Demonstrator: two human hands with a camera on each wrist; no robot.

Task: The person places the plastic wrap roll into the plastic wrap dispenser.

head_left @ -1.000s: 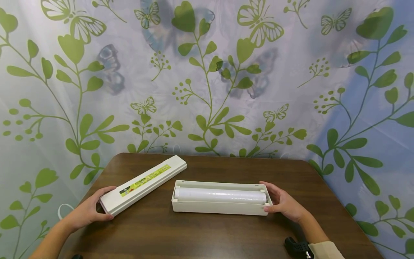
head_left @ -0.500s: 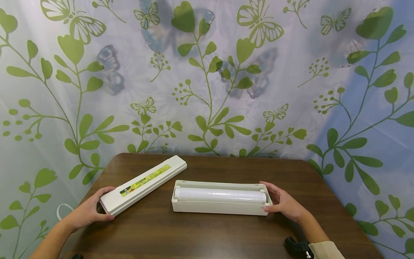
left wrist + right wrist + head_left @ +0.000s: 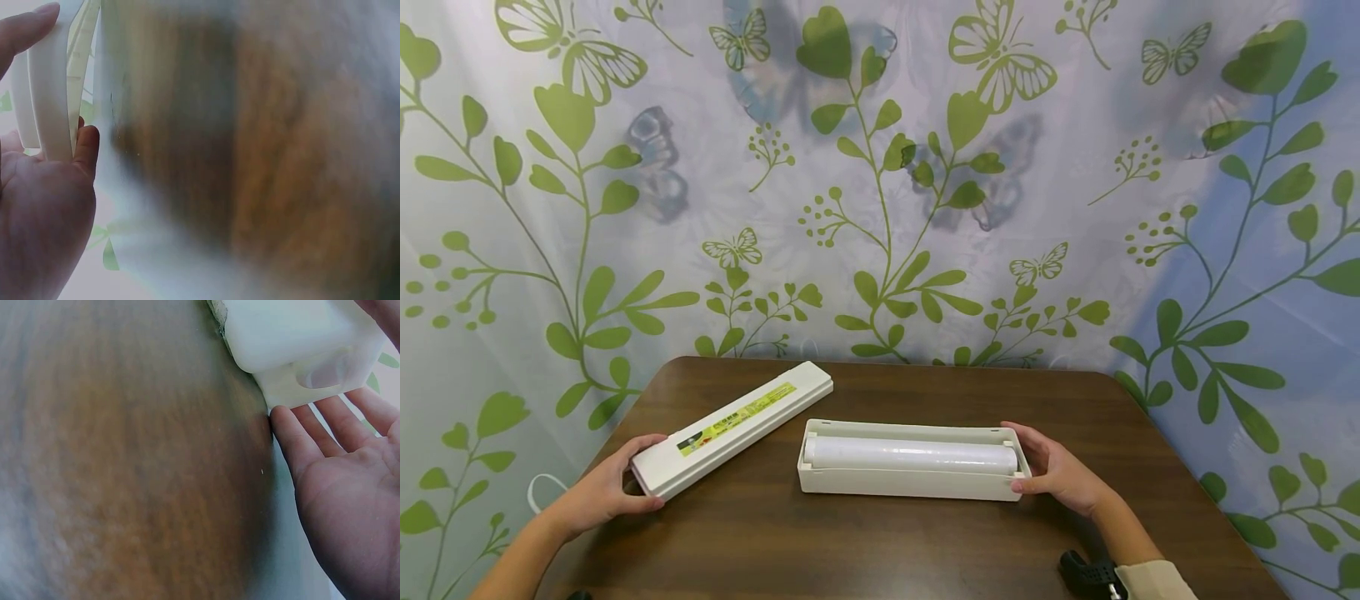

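Note:
In the head view my left hand (image 3: 597, 492) holds the near-left end of a long white lid (image 3: 737, 433), which lies slanting on the left side of the table and bears a yellow-green label. The thumb is on its front side, the fingers at its back side. My right hand (image 3: 1063, 475) spans the right end of a white cling film box (image 3: 910, 483), thumb at the front corner and fingers at the rear. A white roll of cling film (image 3: 913, 454) lies inside the uncovered box. The right wrist view shows fingers (image 3: 294, 434) against the box's end (image 3: 300, 337).
Both pieces rest on a dark brown wooden table (image 3: 880, 542). A curtain (image 3: 880, 208) with green leaves and butterflies hangs behind and around it. A thin white cord (image 3: 538, 487) loops beyond the left table edge. A black strap (image 3: 1088, 575) is at the right wrist.

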